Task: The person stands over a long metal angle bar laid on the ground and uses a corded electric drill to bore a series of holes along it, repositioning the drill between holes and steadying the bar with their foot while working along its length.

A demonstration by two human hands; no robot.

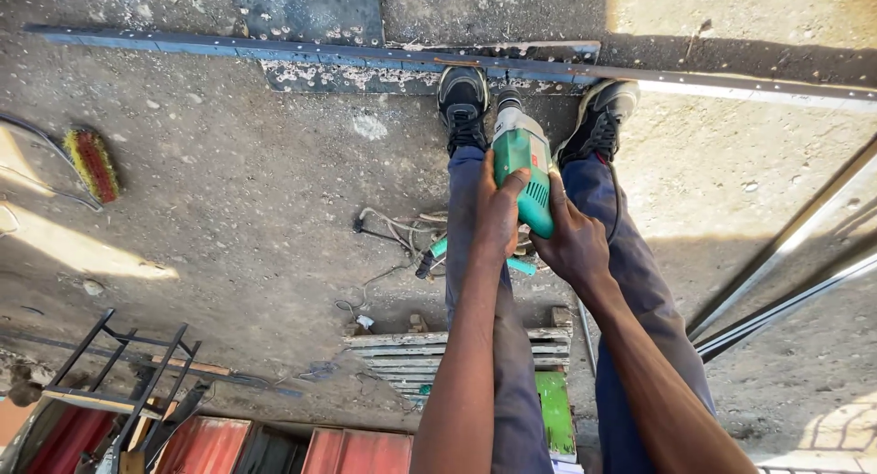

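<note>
Rough concrete floor (228,191) | long steel bar (274,52) | 2 hands (539,223) gripping green-grey plastic drill (523,159)

Small red rectangular label (536,162) on the side of the green power tool's (524,168) housing, near its grey front end, just above the ventilation slots; lettering too small to resolve. No packages, signs or screens visible elsewhere.
</note>
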